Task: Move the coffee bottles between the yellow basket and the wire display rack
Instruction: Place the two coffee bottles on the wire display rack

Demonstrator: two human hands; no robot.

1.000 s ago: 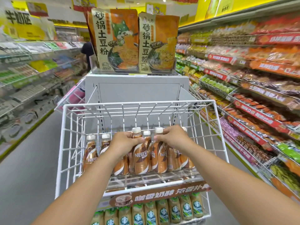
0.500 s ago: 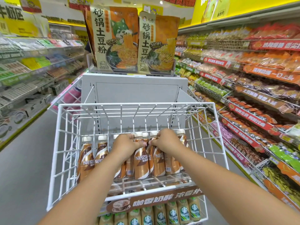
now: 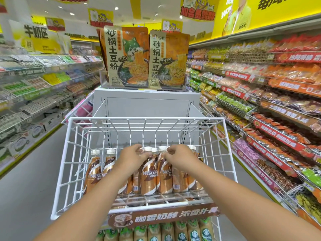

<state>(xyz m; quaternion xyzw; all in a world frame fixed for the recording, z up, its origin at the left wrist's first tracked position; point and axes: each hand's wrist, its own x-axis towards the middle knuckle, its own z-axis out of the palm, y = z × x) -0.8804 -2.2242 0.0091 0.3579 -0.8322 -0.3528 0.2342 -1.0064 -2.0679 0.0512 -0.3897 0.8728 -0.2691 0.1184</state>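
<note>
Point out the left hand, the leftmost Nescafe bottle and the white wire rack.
left hand (image 3: 132,158): head view, back of the hand.
leftmost Nescafe bottle (image 3: 93,173): head view, label.
white wire rack (image 3: 145,118): head view, top rear rim.

Brown-and-white swirled coffee bottles (image 3: 148,173) stand in white wire display rack (image 3: 73,164).

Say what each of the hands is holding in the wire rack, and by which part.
Both grip coffee bottles near the neck, just under the white caps: the left hand one bottle, the right hand the next bottle.
</note>
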